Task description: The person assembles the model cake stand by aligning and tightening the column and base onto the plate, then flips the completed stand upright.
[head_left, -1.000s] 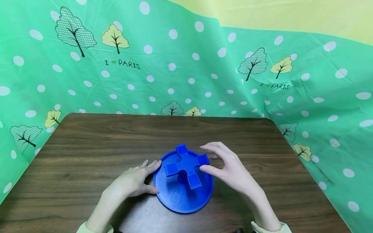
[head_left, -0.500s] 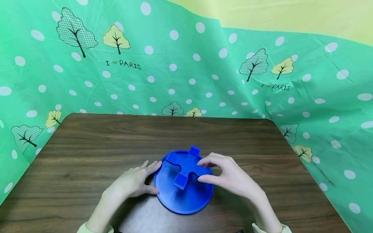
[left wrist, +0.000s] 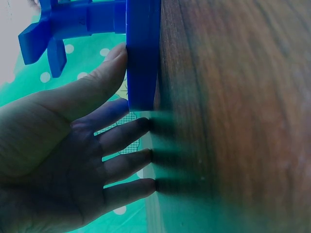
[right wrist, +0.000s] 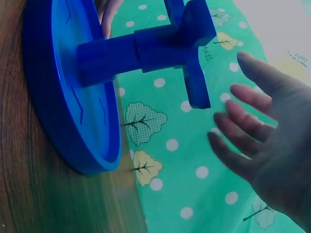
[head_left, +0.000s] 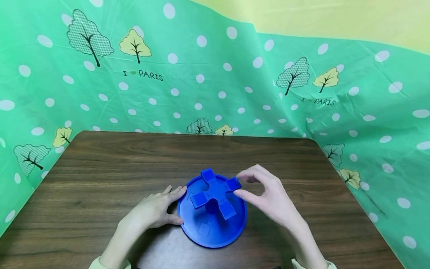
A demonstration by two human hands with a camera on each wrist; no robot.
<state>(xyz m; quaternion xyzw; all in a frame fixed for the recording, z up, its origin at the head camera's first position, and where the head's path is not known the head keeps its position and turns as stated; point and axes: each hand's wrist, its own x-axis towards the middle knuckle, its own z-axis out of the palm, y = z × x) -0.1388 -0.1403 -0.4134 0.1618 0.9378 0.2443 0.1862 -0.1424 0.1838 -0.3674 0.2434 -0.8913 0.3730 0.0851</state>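
A round blue base with a raised rim lies on the table. From its middle rises a blue post, topped by a cross-shaped piece with block-like arm ends. My left hand rests at the base's left edge, fingers spread; in the left wrist view the thumb touches the rim and other fingertips reach the table. By the cross's right arm is my right hand, thumb and fingers parted around its end. The right wrist view shows a gap between that hand and the cross.
The brown wooden table has its far edge against a green polka-dot cloth printed with trees. That cloth also runs along the left and right sides. A pale yellow area shows at the upper right.
The cross-shaped piece has turned on the base, its arms now at another angle. My right hand has moved away from the piece, outward and toward the far side. My left hand stays put.
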